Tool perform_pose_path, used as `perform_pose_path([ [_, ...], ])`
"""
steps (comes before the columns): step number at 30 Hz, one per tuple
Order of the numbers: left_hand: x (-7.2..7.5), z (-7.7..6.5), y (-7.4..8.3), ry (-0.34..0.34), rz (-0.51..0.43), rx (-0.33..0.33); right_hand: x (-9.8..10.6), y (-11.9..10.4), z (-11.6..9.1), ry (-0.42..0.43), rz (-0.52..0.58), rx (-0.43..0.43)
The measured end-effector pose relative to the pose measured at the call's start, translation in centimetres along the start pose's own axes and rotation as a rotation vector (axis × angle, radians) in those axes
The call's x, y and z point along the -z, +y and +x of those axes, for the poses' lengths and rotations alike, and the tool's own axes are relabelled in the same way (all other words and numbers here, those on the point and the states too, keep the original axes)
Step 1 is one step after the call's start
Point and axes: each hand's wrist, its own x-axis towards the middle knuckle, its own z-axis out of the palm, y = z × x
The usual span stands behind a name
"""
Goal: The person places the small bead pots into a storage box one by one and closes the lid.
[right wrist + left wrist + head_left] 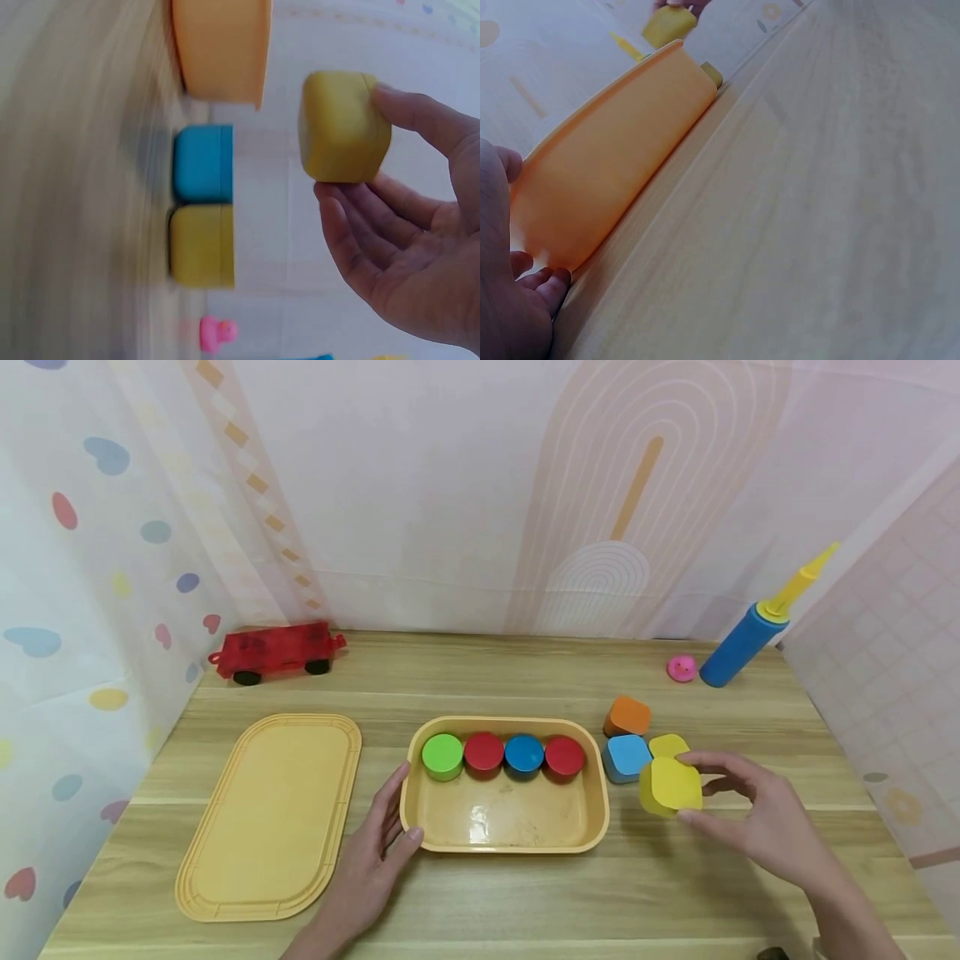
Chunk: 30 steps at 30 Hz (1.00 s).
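In the head view, my right hand (757,810) pinches a yellow rounded-square block (675,787) between thumb and fingers. The right wrist view shows this block (345,127) held up off the table. Beneath and behind it stand a second yellow block (669,745), a light blue block (627,757) and an orange block (628,716). My left hand (375,852) grips the left end of a shallow yellow-orange plastic box (506,848), its thumb at the rim. Along the box's back wall sit a green round piece (442,755), two red ones (484,754) and a blue one (523,755).
Left of the box lies a flat yellow lid (273,814). A red toy wagon (279,652) stands at the back left. At the back right are a pink toy duck (682,668) and an upright blue pump (742,646) with a yellow nozzle. Patterned cloth surrounds the table.
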Motion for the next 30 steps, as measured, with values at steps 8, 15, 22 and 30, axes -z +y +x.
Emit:
perform_pose_path([
  [8, 0.0, 0.0, 0.0, 0.0, -0.012, -0.007, -1.5, -2.5, 1.4, -0.003, 0.095, -0.011],
  [15, 0.1, 0.0, 0.2, 0.007, 0.029, -0.008, -3.0, -3.8, 2.5, -0.067, 0.172, 0.041],
  [22, 0.1, 0.0, 0.1, 0.009, 0.046, -0.019, -5.1, -5.0, 3.3, -0.171, 0.23, 0.027],
  [30, 0.1, 0.0, 0.2, 0.005, 0.046, -0.006, -7.6, -6.1, 4.1, -0.24, 0.263, -0.018],
])
